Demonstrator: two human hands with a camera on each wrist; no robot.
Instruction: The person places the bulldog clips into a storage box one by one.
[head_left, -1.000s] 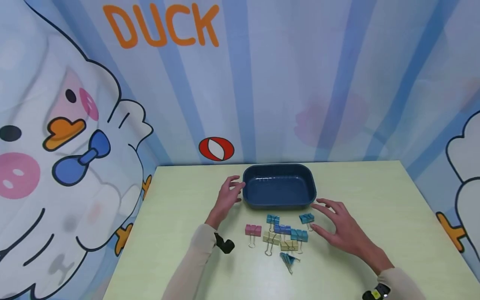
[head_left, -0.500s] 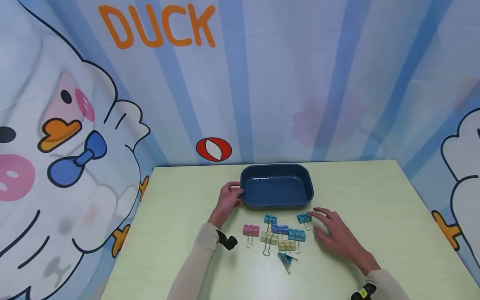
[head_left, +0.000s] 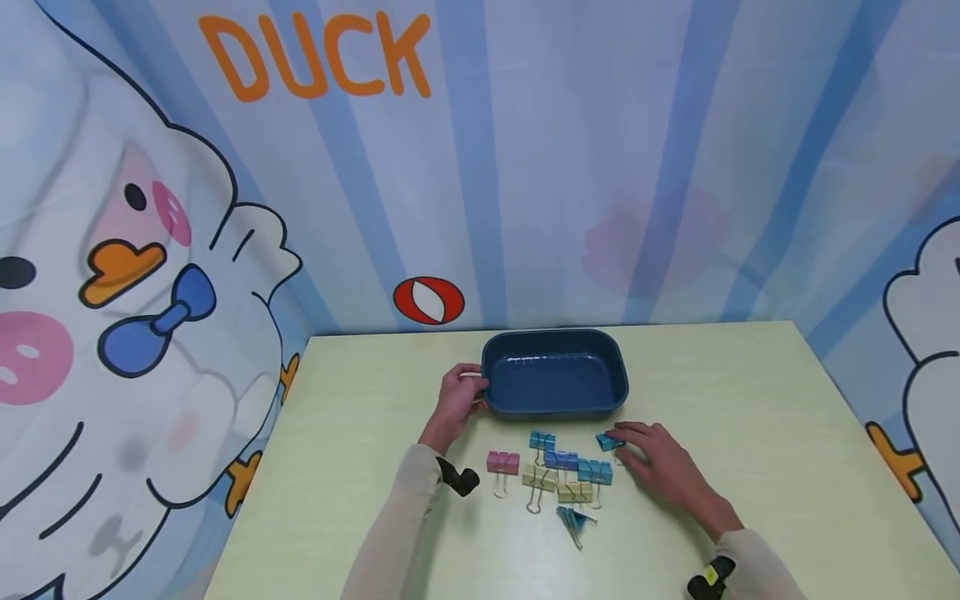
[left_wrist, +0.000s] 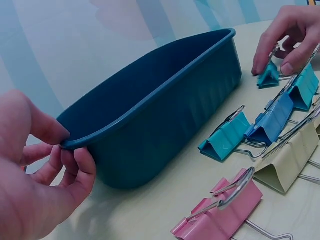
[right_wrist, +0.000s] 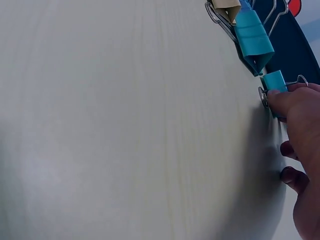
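Note:
At the left end of a deep blue plastic tray [head_left: 555, 413], my left hand [head_left: 453, 408] holds the rim, with the thumb on top and curled fingers against the outside wall [left_wrist: 145, 145]. My right hand [head_left: 666, 468] pinches a small teal binder clip [left_wrist: 268, 76] just in front of the tray's right corner. In the right wrist view the thumb lies against that clip [right_wrist: 274, 81], and its wire handles stick out on both sides. The other fingers hang behind it.
Several more binder clips lie in front of the tray: pink [head_left: 502, 462], blue [head_left: 561, 459], teal [head_left: 595, 472] and cream [head_left: 540, 477]. Another teal clip [head_left: 573, 520] rests on its side nearest me. A printed duck curtain [head_left: 540, 167] stands behind the pale table [head_left: 360, 433].
My left hand has come onto the tray's left rim. The right hand has left the tray's right side, moved down and left, and taken the small teal binder clip between thumb and fingers.

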